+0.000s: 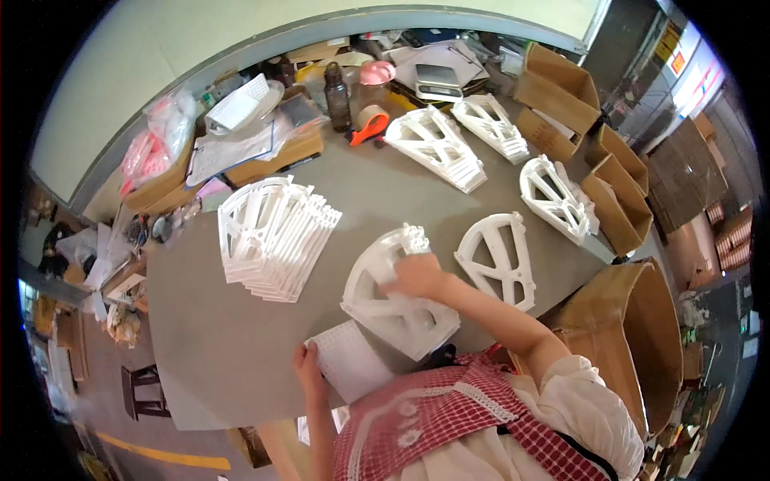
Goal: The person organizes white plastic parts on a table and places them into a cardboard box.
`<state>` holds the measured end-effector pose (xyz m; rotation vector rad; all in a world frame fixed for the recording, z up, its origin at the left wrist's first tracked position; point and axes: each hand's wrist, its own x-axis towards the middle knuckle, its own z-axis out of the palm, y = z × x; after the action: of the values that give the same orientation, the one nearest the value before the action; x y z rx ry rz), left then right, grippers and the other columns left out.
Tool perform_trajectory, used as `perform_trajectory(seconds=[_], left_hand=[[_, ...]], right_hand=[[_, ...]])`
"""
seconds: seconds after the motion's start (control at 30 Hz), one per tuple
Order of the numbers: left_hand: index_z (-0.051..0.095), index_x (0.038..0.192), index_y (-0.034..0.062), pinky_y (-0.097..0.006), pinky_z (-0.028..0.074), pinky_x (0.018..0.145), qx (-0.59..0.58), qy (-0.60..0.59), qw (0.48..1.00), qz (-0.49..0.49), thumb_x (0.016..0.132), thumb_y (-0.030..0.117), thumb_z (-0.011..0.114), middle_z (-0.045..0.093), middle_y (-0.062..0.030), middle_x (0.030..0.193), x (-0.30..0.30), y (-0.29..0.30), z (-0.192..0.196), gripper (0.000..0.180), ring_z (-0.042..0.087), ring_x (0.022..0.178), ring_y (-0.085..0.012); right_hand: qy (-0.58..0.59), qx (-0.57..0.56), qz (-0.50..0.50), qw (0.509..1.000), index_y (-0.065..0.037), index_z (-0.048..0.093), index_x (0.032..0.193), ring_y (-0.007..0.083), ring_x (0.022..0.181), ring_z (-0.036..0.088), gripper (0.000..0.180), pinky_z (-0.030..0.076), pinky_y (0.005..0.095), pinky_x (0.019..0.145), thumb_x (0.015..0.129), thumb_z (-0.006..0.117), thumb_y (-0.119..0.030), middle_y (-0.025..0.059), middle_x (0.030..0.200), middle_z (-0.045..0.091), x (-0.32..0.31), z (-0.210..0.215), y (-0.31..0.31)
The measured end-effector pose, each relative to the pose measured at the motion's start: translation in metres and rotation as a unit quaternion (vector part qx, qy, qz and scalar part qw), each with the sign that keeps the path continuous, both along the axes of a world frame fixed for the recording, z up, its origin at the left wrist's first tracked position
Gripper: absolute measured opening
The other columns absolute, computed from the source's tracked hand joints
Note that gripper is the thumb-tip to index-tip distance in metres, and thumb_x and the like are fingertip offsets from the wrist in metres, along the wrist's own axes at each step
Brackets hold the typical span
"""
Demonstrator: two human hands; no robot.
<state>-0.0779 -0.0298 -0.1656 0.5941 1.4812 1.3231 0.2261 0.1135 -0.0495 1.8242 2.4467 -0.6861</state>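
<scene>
My left hand grips the left edge of a white sheet with rows of small marks, at the table's near edge. My right hand is over a white fan-shaped plastic frame, with its fingers drawn together. Slight blur hides whether anything small is between them. This frame sits on others like it, and the sheet lies beside its lower left. A single similar frame lies flat to the right of my right hand. A fanned-out stack of frames stands to the left.
More frame stacks lie toward the back right. An orange tape dispenser, a dark bottle and a small scale stand at the back. Open cardboard boxes flank the right side. A dark stool stands left of the table.
</scene>
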Motion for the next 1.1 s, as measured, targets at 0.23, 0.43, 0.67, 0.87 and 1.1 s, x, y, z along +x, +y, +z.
perform_trajectory(seconds=[0.23,0.43,0.67,0.87,1.1], left_hand=[[0.060,0.100,-0.0015,-0.031,0.049,0.073,-0.018,-0.046,0.998,0.034,0.092,0.018,0.058,0.063,-0.0084,0.092,0.019,0.000,0.040,0.021,0.059,0.078,-0.0166],[0.061,0.104,-0.0031,-0.031,0.049,0.075,0.008,-0.037,0.999,-0.017,0.090,0.017,0.063,0.066,-0.0088,0.092,0.011,0.000,0.034,0.025,0.061,0.079,-0.0181],[0.059,0.111,-0.0073,-0.034,0.051,0.082,-0.044,-0.051,0.997,0.035,0.091,0.015,0.060,0.065,-0.0143,0.104,0.026,0.002,0.068,0.029,0.064,0.089,-0.0235],[0.061,0.104,-0.0041,-0.032,0.053,0.076,-0.019,-0.077,0.997,0.021,0.093,0.012,0.057,0.066,-0.0107,0.094,0.016,0.003,0.046,0.020,0.064,0.083,-0.0184],[0.061,0.101,-0.0011,-0.031,0.051,0.073,0.027,-0.037,0.999,0.010,0.092,0.013,0.059,0.065,-0.0078,0.092,0.015,-0.003,0.042,0.016,0.061,0.080,-0.0176]], right_hand=[[0.039,-0.005,-0.091,0.995,-0.007,0.071,0.081,0.0316,0.076,0.067,0.050,0.052,0.0425,0.072,0.075,0.064,-0.056,0.0140,0.080,0.069,0.028,0.038,-0.020],[-0.020,0.055,-0.244,0.968,-0.008,0.071,0.081,0.0289,0.077,0.067,0.050,0.051,0.0405,0.068,0.074,0.065,-0.057,0.0114,0.078,0.069,0.162,0.013,-0.015],[-0.105,0.115,-0.202,0.967,-0.007,0.066,0.087,0.0347,0.085,0.064,0.024,0.050,0.0414,0.074,0.087,0.060,-0.030,0.0148,0.089,0.067,0.159,0.023,-0.029],[0.229,0.147,0.091,0.958,-0.005,0.060,0.094,0.0345,0.082,0.063,0.014,0.050,0.0453,0.074,0.081,0.055,-0.009,0.0152,0.087,0.064,0.043,0.000,-0.012],[0.067,0.295,0.219,0.927,-0.001,0.058,0.097,0.0306,0.081,0.064,0.027,0.050,0.0414,0.079,0.073,0.063,-0.011,0.0139,0.085,0.065,-0.002,-0.033,0.006]])
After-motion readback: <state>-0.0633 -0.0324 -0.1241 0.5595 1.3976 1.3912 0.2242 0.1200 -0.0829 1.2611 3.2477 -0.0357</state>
